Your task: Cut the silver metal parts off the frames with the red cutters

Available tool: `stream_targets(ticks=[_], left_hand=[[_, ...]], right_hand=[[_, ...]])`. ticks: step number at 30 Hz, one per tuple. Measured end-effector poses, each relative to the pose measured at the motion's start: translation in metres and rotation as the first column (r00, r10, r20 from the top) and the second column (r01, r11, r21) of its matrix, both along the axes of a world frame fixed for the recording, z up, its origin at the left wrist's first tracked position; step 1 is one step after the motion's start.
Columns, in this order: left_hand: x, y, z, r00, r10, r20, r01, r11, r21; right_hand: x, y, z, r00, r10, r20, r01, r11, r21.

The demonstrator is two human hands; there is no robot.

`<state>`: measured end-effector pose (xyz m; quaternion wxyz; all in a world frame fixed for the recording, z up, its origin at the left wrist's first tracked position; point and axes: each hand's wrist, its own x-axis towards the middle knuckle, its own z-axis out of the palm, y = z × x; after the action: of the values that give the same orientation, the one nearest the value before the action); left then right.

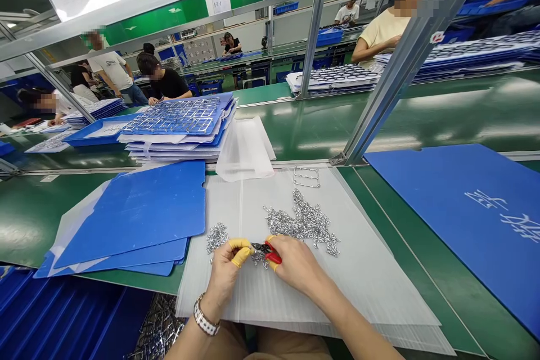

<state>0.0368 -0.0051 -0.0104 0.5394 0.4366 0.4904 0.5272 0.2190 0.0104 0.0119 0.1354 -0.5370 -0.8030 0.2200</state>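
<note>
Brightly red-handled cutters [271, 254] (dark-tipped)

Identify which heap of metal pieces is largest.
The broad heap beyond the right hand, spread wider than the small heap by the left hand or the one near the pliers.

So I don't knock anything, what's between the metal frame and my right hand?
A pile of small metal pieces lies between the frame and your right hand, in the head view.
</note>
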Motion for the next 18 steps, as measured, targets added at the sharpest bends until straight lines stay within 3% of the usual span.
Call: stream_targets(ticks=[9, 13, 18], left_hand=[[0.004, 0.004, 0.000, 0.998, 0.048, 0.038, -0.043, 0.991, -0.123], [0.004, 0.005, 0.000, 0.998, 0.047, 0.043, -0.041, 0.989, -0.140], [0.005, 0.007, 0.006, 0.997, 0.050, 0.056, -0.041, 0.989, -0.143]], right_hand=[[0.010, 0.001, 0.007, 0.986, -0.126, -0.112, 0.110, 0.984, -0.139], [0.006, 0.000, 0.006, 0.947, -0.143, -0.287, 0.103, 0.983, -0.149], [-0.007, -0.006, 0.000, 0.836, -0.091, -0.541, 0.055, 0.995, -0.082]])
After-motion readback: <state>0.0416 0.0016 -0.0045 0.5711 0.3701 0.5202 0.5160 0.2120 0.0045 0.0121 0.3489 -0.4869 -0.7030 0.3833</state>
